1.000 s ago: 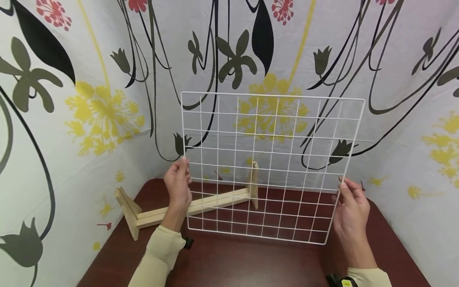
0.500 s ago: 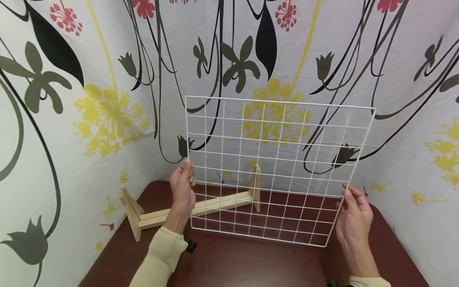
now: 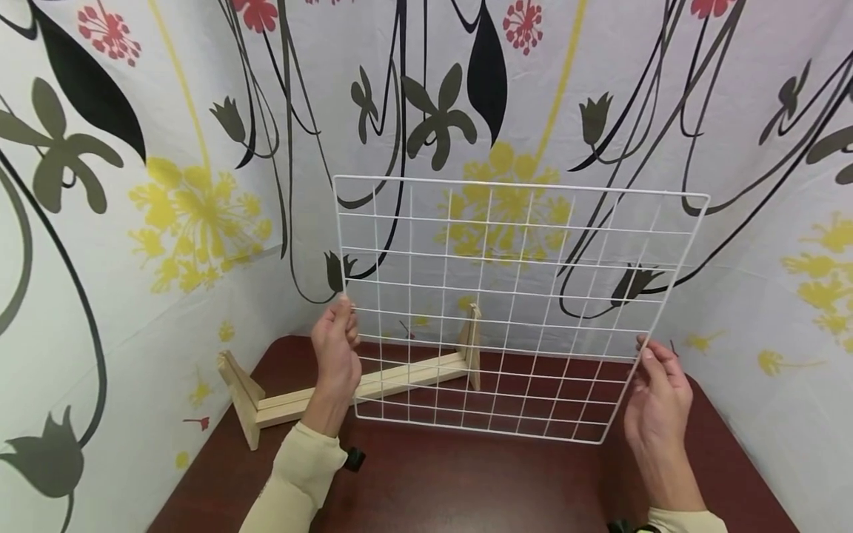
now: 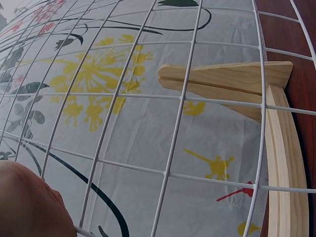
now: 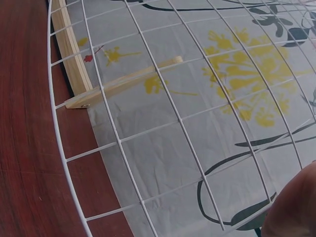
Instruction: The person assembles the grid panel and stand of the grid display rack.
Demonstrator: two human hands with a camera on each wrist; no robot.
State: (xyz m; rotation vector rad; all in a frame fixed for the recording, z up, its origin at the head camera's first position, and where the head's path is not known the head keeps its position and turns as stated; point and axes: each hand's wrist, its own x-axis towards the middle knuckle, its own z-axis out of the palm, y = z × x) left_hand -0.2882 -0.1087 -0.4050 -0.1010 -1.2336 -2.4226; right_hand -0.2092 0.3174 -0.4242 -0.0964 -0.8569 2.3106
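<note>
A white wire grid panel (image 3: pixel 490 222) is held up off the table, its top leaning away from me. My left hand (image 3: pixel 335 354) pinches its left edge wire below mid-height. On the opposite side my right hand (image 3: pixel 658 396) pinches the right edge wire, thumb in front. Behind the panel a wooden stand (image 3: pixel 286 406) rests on the table: a grooved bar between two upright end pieces. Through the mesh, the left wrist view shows one end piece (image 4: pixel 222 79) and the bar (image 4: pixel 286 163); the right wrist view shows the other end piece (image 5: pixel 133 81).
The dark red-brown tabletop (image 3: pixel 466 481) lies beneath the panel. A white cloth (image 3: pixel 253 185) printed with flowers and leaves hangs around the back and sides. Black wrist straps (image 3: pixel 355 459) sit by the sleeves.
The panel's top right corner has moved right and slightly down, so the panel looks wider at the top. Both hands keep their hold. The stand stays put; the view shifts slightly.
</note>
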